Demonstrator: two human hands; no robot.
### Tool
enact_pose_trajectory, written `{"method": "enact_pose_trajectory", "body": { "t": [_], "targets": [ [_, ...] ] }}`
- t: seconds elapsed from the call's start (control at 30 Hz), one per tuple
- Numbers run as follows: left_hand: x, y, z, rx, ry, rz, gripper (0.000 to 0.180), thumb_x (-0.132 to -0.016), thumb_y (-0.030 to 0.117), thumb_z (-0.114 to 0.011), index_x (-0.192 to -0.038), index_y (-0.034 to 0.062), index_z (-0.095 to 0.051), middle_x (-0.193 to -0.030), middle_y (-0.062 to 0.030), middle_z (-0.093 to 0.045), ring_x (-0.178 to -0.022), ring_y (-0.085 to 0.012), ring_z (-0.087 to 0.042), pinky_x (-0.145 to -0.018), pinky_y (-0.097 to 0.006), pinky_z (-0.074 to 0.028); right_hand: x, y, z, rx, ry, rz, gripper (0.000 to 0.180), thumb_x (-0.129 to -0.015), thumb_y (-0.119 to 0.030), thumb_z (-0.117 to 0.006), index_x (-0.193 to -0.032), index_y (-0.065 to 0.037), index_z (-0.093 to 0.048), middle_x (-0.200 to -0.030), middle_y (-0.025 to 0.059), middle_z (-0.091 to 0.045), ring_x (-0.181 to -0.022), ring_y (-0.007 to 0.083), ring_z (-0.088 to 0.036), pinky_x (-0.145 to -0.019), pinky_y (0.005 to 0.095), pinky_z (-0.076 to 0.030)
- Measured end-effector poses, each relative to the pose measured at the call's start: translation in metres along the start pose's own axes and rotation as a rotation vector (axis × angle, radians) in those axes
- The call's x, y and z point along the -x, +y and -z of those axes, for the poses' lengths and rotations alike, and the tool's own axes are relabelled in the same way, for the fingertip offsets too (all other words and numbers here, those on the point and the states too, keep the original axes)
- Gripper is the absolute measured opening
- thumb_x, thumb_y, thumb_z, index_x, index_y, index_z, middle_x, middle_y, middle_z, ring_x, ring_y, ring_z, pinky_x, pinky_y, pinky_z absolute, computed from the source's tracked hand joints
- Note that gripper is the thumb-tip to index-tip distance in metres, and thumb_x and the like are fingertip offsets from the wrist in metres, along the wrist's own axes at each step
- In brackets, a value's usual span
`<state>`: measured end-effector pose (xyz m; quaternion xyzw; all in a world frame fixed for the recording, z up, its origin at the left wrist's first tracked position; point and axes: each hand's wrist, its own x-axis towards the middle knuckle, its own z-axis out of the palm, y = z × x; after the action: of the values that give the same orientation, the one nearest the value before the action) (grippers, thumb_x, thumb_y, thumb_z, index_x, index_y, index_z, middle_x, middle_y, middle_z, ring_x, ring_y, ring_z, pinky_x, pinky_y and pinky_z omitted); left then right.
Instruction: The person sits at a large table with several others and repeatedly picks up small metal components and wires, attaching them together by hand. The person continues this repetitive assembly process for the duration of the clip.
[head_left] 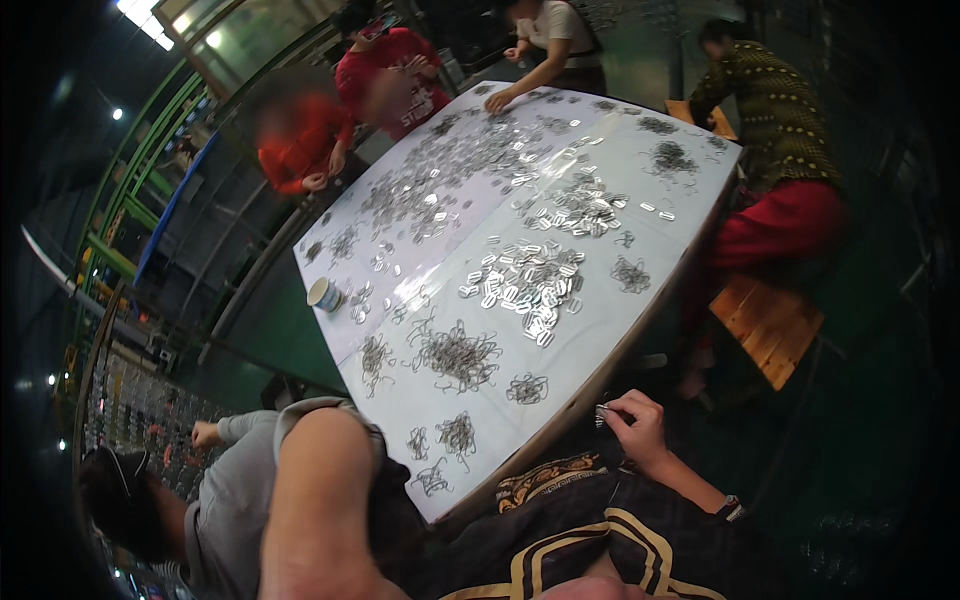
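Observation:
Beside the table's near edge, my right hand (638,428) is closed in a pinch, with a dark band at the wrist. Small metal pieces (601,415) stick out from its fingertips; their exact kind is too small to tell. A bare bent arm (322,490), seemingly my left, rises large at the lower left, and its hand is out of view. On the white-covered table (570,385) nearest my right hand lies a small pile of bent wire hooks (527,389). A bigger heap of wire hooks (458,355) sits farther left. Shiny flat slotted metal pieces (525,285) are spread beyond them.
A paper cup (323,294) stands at the table's left edge. People surround the table: a person in grey (235,500) close on my left, one in a patterned top (775,115) at the right, others at the far side. A wooden bench (767,325) stands right of the table.

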<state>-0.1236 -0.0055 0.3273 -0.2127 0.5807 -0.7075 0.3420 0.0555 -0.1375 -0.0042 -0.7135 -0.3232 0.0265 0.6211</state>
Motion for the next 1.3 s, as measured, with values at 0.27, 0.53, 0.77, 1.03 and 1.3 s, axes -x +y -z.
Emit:
{"method": "enact_pose_trajectory", "body": {
  "t": [0.27,0.53,0.77,1.03,1.3],
  "targets": [
    [-0.006,-0.01,0.01,0.029,-0.162,0.002,0.042,-0.09,0.023,-0.053,-0.051,0.0084,-0.048,-0.038,-0.0002,-0.037,-0.032,-0.0153,-0.035,-0.052,-0.038,-0.04,0.0,-0.005,0.004,0.041,-0.019,0.005,0.008,-0.076,0.0,-0.074,-0.083,0.002,-0.07,-0.071,0.0087,-0.062,-0.06,0.0149,-0.061,-0.055,0.0263,-0.048],
    [0.004,0.007,0.007,0.091,-0.091,0.098,0.039,-0.091,0.027,-0.051,-0.057,0.0076,-0.049,-0.042,-0.0008,-0.039,-0.033,-0.0163,-0.036,-0.05,-0.036,-0.038,-0.001,0.002,0.001,-0.008,0.001,-0.029,0.008,-0.076,-0.002,-0.075,-0.082,0.002,-0.07,-0.071,0.009,-0.062,-0.059,0.0165,-0.06,-0.054,0.0277,-0.047],
    [0.023,0.016,0.004,0.19,-0.027,0.223,0.038,-0.092,0.032,-0.051,-0.064,0.0064,-0.049,-0.046,-0.0015,-0.041,-0.036,-0.0158,-0.036,-0.047,-0.035,-0.037,0.0,0.004,0.001,0.012,0.003,-0.034,0.009,-0.077,-0.005,-0.076,-0.082,0.0,-0.071,-0.071,0.0075,-0.061,-0.057,0.0155,-0.059,-0.052,0.0279,-0.046],
    [0.04,0.027,0.007,0.45,0.005,0.434,0.038,-0.093,0.037,-0.051,-0.072,0.005,-0.05,-0.051,-0.0023,-0.043,-0.039,-0.0151,-0.038,-0.044,-0.033,-0.035,0.004,0.005,0.005,0.02,-0.001,-0.059,0.01,-0.079,-0.008,-0.074,-0.082,0.001,-0.07,-0.071,0.0073,-0.06,-0.057,0.016,-0.059,-0.053,0.0285,-0.046],
    [0.051,0.035,0.017,0.543,0.056,0.701,0.041,-0.094,0.042,-0.05,-0.079,0.0037,-0.05,-0.056,-0.0031,-0.045,-0.042,-0.0145,-0.039,-0.041,-0.031,-0.034,0.004,-0.001,0.004,0.049,-0.005,-0.024,0.01,-0.079,-0.008,-0.075,-0.081,0.0,-0.07,-0.071,0.0074,-0.06,-0.056,0.0162,-0.058,-0.052,0.0287,-0.045]
  ]
}}
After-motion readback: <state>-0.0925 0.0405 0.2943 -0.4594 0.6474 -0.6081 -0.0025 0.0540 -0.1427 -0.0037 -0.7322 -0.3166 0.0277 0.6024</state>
